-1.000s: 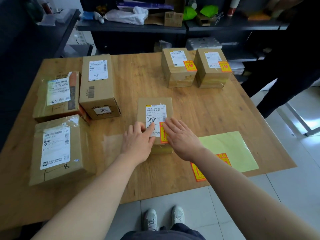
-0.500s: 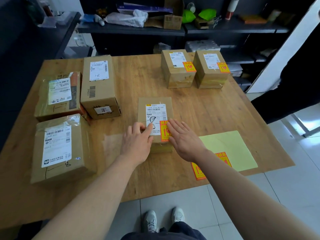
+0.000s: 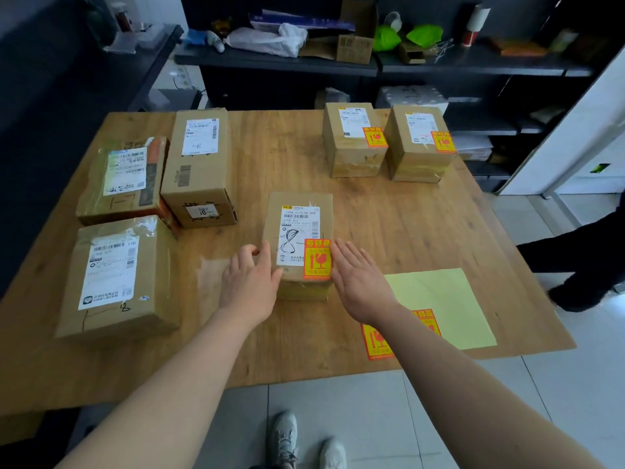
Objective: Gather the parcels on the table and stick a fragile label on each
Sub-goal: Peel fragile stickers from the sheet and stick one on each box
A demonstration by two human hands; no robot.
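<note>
Cardboard, matt brown and taped at the seams, makes up every parcel on the wooden worktop [image 3: 287, 157], whose pale grain shows between them. The middle box [image 3: 297, 204], a small block with a white shipping slip on top, sits toward the near edge. A glossy orange-and-yellow fragile label [image 3: 317, 258] lies flat on its top at the near right corner. The left hand [image 3: 248, 282] rests against that box's near left corner with fingers loosely bent, gripping nothing. The right hand [image 3: 358, 282] is flat and open, fingers straight, just beside the label at the box's right side. Two far boxes [image 3: 351, 154] [image 3: 416, 160] stand side by side near the far right corner, squat, banded with clear tape, each bearing the same label. Three left boxes [image 3: 199, 174] [image 3: 121, 184] [image 3: 118, 282] line the left edge: a long one toward the far edge, a crinkly tape-wrapped one beside it and a broad flat one nearer, all showing only white slips. A smooth pale yellow sheet [image 3: 439, 299] lies at the near right corner, with spare labels [image 3: 377, 341] at its near edge, partly under the right forearm. Beyond the far edge stands a dark shelf [image 3: 439, 62] heaped with bags and cartons. The floor [image 3: 473, 401] is grey tile, with white shoes [image 3: 284, 434] below and another person's dark trousers [image 3: 585, 262] at the right.
</note>
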